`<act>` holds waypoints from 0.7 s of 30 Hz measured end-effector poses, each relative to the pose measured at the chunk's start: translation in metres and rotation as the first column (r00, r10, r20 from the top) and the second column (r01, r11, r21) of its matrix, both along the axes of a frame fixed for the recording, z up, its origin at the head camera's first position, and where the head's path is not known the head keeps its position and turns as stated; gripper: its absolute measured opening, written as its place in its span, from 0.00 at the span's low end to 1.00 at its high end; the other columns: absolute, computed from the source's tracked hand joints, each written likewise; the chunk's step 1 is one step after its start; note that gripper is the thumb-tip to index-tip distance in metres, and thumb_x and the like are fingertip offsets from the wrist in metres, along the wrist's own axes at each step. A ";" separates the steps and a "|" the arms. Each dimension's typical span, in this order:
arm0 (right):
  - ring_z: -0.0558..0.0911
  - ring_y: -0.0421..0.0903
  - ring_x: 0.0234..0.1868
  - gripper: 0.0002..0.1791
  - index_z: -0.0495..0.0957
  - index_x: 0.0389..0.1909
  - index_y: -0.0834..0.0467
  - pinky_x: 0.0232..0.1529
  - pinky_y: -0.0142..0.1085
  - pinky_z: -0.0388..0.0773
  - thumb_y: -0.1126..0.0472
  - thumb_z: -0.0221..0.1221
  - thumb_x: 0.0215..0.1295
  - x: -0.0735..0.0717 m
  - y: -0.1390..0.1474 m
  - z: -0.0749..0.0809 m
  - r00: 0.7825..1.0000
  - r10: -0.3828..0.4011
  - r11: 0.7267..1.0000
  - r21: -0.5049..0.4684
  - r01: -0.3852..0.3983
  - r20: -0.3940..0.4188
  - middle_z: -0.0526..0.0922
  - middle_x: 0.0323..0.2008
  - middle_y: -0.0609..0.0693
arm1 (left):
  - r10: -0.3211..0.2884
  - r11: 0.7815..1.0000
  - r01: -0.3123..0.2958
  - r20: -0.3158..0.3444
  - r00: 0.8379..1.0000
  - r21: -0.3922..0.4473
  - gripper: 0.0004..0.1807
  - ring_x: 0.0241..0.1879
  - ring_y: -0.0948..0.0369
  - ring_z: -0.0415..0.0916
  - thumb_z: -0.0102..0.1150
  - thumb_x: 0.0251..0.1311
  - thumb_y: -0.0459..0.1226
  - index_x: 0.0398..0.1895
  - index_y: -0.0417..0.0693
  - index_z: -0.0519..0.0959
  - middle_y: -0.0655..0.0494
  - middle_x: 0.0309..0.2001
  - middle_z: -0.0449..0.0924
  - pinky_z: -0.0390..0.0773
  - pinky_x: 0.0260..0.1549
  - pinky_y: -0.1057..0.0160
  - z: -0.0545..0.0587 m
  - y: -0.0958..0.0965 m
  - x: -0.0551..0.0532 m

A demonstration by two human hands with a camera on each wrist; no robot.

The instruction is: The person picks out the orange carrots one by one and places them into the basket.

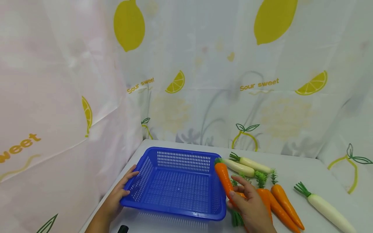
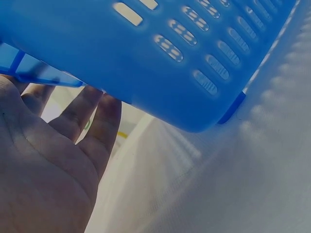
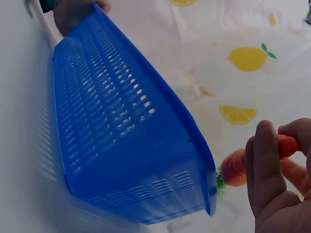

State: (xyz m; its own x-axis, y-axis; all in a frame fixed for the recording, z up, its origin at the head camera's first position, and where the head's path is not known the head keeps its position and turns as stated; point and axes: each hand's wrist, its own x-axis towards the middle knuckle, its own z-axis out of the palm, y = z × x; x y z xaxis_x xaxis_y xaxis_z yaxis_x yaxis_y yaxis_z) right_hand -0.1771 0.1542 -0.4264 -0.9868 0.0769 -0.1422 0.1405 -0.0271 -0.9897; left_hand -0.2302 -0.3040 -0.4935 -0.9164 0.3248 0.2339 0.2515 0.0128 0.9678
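Observation:
A blue plastic basket (image 1: 177, 189) with slotted walls stands on the table, its inside bare. My left hand (image 1: 115, 197) holds its left rim, the fingers hooked over the edge. In the left wrist view those fingers (image 2: 104, 124) reach up to the rim. By the basket's right wall, my right hand (image 1: 252, 207) pinches an orange carrot (image 1: 223, 176) between thumb and fingers. The carrot slants, its green top at the basket's right rim. In the right wrist view the carrot (image 3: 234, 167) is partly hidden behind the fingers (image 3: 267, 165).
Several carrots (image 1: 287, 204) lie right of the basket, some partly hidden by my right hand. Behind them are two white radishes (image 1: 254, 164). Another white radish (image 1: 330, 212) lies far right. A small black object (image 1: 123, 229) shows at the front edge. Lemon-print curtains (image 1: 198, 106) surround the table.

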 end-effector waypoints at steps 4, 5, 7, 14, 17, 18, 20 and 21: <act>0.82 0.52 0.51 0.30 0.66 0.77 0.49 0.47 0.40 0.88 0.63 0.57 0.77 -0.001 -0.006 0.002 0.999 0.030 0.999 -0.017 -0.030 0.017 0.69 0.65 0.65 | 0.024 1.000 -0.024 0.027 0.999 -0.015 0.39 0.84 0.46 0.21 0.36 0.61 0.25 0.81 0.40 0.56 0.59 0.87 0.29 0.60 0.62 0.81 0.003 0.001 0.000; 0.82 0.53 0.52 0.30 0.65 0.77 0.48 0.47 0.40 0.88 0.63 0.56 0.77 -0.001 -0.007 0.002 0.999 0.040 0.999 -0.021 -0.040 0.016 0.69 0.67 0.66 | 0.027 1.000 -0.026 0.031 0.999 -0.016 0.39 0.83 0.41 0.19 0.36 0.61 0.26 0.81 0.41 0.57 0.59 0.87 0.29 0.61 0.62 0.80 0.004 0.001 0.000; 0.82 0.55 0.53 0.30 0.65 0.77 0.49 0.48 0.41 0.88 0.63 0.56 0.78 -0.001 -0.009 0.001 0.998 0.055 0.998 -0.032 -0.055 0.017 0.68 0.69 0.67 | 0.026 1.000 -0.025 0.034 0.999 -0.016 0.39 0.82 0.40 0.19 0.36 0.61 0.26 0.81 0.41 0.57 0.59 0.87 0.29 0.61 0.62 0.79 0.005 0.001 0.001; 0.85 0.56 0.55 0.28 0.66 0.77 0.52 0.51 0.42 0.87 0.62 0.55 0.79 0.000 -0.024 0.002 1.000 0.018 0.993 -0.118 -0.016 0.023 0.70 0.67 0.67 | 0.001 1.000 -0.001 0.024 1.000 0.018 0.39 0.74 0.80 0.44 0.33 0.60 0.24 0.80 0.36 0.54 0.59 0.87 0.28 0.64 0.63 0.77 0.002 -0.001 0.003; 0.87 0.55 0.52 0.28 0.66 0.77 0.54 0.51 0.40 0.87 0.63 0.54 0.79 0.001 -0.029 0.002 1.000 -0.012 0.987 -0.162 0.014 0.012 0.73 0.63 0.66 | 0.000 1.000 0.000 0.022 1.000 0.022 0.39 0.72 0.82 0.47 0.33 0.60 0.24 0.80 0.35 0.54 0.59 0.87 0.28 0.65 0.63 0.76 0.003 0.000 0.003; 0.88 0.55 0.51 0.28 0.65 0.77 0.55 0.50 0.40 0.87 0.63 0.54 0.79 0.001 -0.031 0.002 1.000 -0.015 0.985 -0.171 0.015 0.006 0.74 0.62 0.66 | 0.002 1.000 -0.003 0.025 1.000 0.019 0.39 0.72 0.81 0.46 0.33 0.60 0.24 0.80 0.35 0.54 0.59 0.87 0.28 0.65 0.63 0.76 0.003 0.000 0.003; 0.89 0.55 0.50 0.28 0.65 0.77 0.56 0.50 0.39 0.87 0.65 0.54 0.79 0.001 -0.032 0.001 1.000 -0.011 0.981 -0.195 0.012 0.005 0.75 0.59 0.65 | 0.008 1.000 -0.009 0.032 0.999 0.012 0.39 0.76 0.75 0.43 0.34 0.61 0.25 0.80 0.36 0.54 0.58 0.87 0.28 0.65 0.63 0.76 0.004 0.002 0.003; 0.89 0.55 0.49 0.29 0.64 0.77 0.55 0.50 0.39 0.87 0.65 0.54 0.79 0.000 -0.033 0.001 1.000 -0.001 0.978 -0.209 0.002 0.008 0.75 0.58 0.65 | 0.013 1.000 -0.013 0.034 0.999 0.007 0.39 0.79 0.70 0.40 0.34 0.61 0.25 0.80 0.37 0.55 0.58 0.87 0.28 0.64 0.63 0.77 0.005 0.002 0.003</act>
